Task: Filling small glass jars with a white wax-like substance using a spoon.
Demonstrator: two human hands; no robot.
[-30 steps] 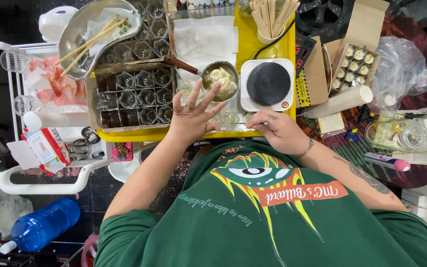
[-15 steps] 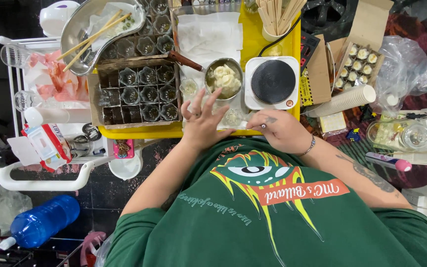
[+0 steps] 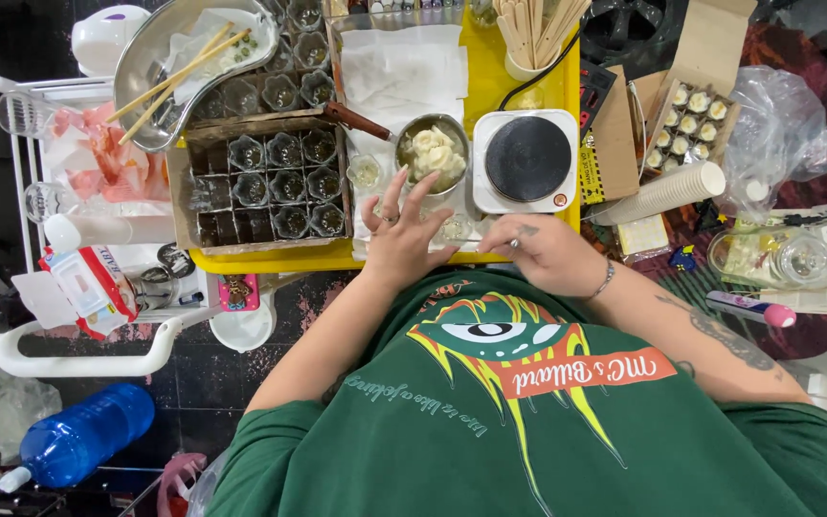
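Since the earlier frame the left hand [image 3: 396, 239] has shifted little, staying spread over the small glass jar [image 3: 456, 228] at the near edge of the yellow table [image 3: 490, 81], while the right hand [image 3: 547, 251] has closed in from the right, just beside the jar. The left hand's fingers are splayed wide and grip nothing; the fingertips hover over or lightly touch the white paper lining, which of the two cannot be told. The right hand is curled narrow, pinching what appears to be a thin wick or stick; the item is too small to confirm. The jar stands upright between both hands, directly below the small saucepan [image 3: 433, 148] of pale wax pieces, whose handle runs up to the left. Right of the pan sits a single hot plate [image 3: 526, 160]; left of it, a cardboard tray [image 3: 262, 182] of empty glass jars. In my judgement, the step goes best with the left hand steadying the jar at its rim while the right hand centres its item, wrists kept clear of the saucepan and the hot plate.
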